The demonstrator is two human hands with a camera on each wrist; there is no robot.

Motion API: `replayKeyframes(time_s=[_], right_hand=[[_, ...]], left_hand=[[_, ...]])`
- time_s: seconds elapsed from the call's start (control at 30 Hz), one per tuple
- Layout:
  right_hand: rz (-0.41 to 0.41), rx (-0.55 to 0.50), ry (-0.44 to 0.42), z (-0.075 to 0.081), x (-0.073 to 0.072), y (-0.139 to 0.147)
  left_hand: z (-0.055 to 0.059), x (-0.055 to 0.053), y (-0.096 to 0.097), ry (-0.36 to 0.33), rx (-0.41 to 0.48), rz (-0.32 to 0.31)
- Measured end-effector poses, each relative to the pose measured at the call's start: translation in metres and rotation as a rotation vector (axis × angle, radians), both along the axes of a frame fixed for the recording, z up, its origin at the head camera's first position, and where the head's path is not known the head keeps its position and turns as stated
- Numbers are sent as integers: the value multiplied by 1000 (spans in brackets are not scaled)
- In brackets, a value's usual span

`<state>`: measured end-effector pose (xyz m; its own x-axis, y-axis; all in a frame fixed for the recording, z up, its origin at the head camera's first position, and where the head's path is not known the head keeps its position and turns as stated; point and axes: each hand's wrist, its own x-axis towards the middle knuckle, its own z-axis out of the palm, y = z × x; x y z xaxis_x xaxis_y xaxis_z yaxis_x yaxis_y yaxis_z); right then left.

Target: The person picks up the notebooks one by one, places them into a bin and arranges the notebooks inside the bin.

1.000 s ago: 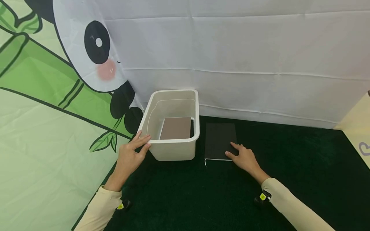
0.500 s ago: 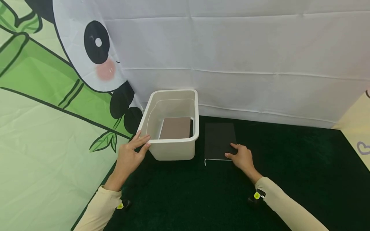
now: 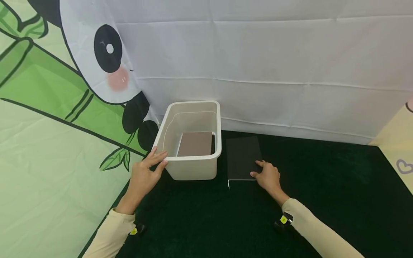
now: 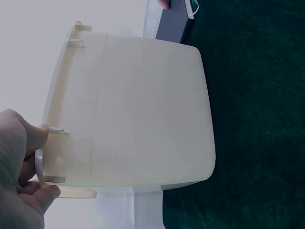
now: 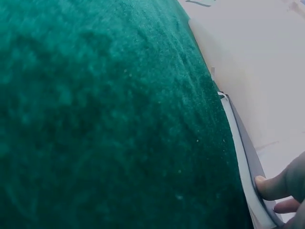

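My left hand grips the near left corner of a cream plastic bin; the left wrist view shows the thumb and fingers pinching its rim. A brown book lies inside on the bin's floor. Right of the bin is a black notebook with white page edges and a white ribbon. My right hand holds its right edge near the close corner. In the right wrist view, the thumb lies on the notebook's cover and the other fingers are partly out of frame.
A dark green cloth covers the table. White fabric hangs behind the bin and notebook. A panda-and-bamboo printed sheet hangs along the left, and a pale yellow sheet stands at the right edge.
The right hand has moved slightly left and its fingers have closed on the notebook's edge. The notebook has shifted a little left and turned slightly. The left hand stays on the bin rim.
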<state>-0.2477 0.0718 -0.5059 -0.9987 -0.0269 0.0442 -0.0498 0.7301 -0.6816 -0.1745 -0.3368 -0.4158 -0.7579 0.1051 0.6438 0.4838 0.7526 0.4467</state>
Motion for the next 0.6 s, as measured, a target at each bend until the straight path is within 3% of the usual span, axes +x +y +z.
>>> replayKeyframes(time_s=[0.43,0.6], right_hand=[[-27,-89,-57,1,-5,4],[-22,-172,-145,5,-7,7]], left_hand=[[1,1,-1,-2,-1,1],[0,1,-1,1,-1,-3]])
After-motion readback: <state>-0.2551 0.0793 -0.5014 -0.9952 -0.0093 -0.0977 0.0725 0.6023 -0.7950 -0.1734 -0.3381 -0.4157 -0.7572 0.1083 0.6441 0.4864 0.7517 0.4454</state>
